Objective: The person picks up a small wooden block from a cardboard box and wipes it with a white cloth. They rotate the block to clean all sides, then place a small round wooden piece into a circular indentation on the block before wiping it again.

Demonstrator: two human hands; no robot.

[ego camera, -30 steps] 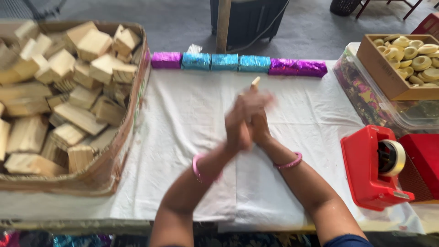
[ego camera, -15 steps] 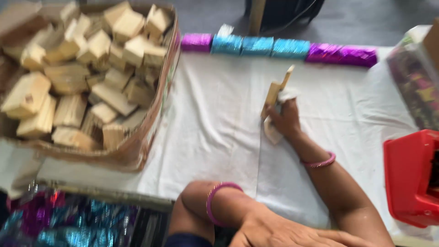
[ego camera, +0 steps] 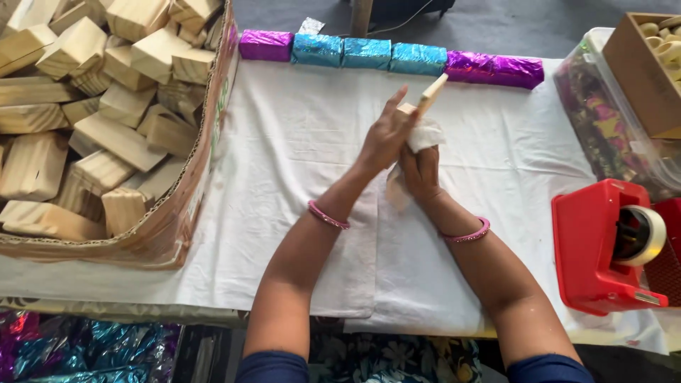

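Over the middle of the white-covered table [ego camera: 298, 177], both hands meet around a pale wooden block [ego camera: 430, 95] that sticks up and to the right. My left hand [ego camera: 386, 135] grips the block from the left, index finger raised. My right hand [ego camera: 420, 167] is closed on a white cloth [ego camera: 425, 135] pressed against the block's lower part; a strip of the cloth hangs down beside the wrist. Pink bangles sit on both wrists.
A big cardboard box [ego camera: 202, 177] full of wooden blocks [ego camera: 106, 135] fills the left. Foil-wrapped blocks in purple and blue [ego camera: 386, 55] line the far edge. At right stand a red tape dispenser [ego camera: 603, 245] and a clear bin [ego camera: 610, 120] under a cardboard tray.
Half a second ago my left arm was low near my lap and only my right hand held the block; the left hand has come back up onto it. The view shifted right.
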